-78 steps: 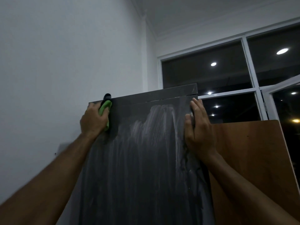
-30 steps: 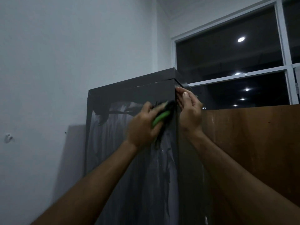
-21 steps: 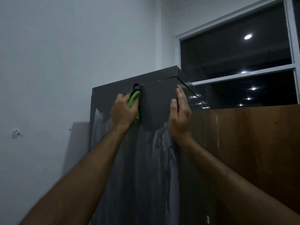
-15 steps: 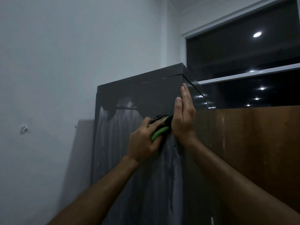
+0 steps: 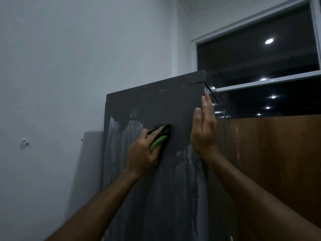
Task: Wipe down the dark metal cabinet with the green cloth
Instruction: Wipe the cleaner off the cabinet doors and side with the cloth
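Note:
The tall dark metal cabinet (image 5: pixel 177 108) stands against the white wall. Its upper front is wiped dark; pale streaks of residue run down the lower front. My left hand (image 5: pixel 140 152) grips the green cloth (image 5: pixel 159 140) and presses it on the cabinet front, below the clean patch. My right hand (image 5: pixel 204 129) lies flat with straight fingers against the cabinet's front right edge, near the top corner.
A brown wooden panel (image 5: pixel 271 153) stands right beside the cabinet. Behind it is a dark window (image 5: pixel 257 54) with a white frame and reflected ceiling lights. The white wall (image 5: pixel 60 84) fills the left side.
My left hand swept the cloth back and forth across the cabinet's upper front and now sits left of where it was half a second ago. The clean dark patch has grown. The right hand stayed on the edge.

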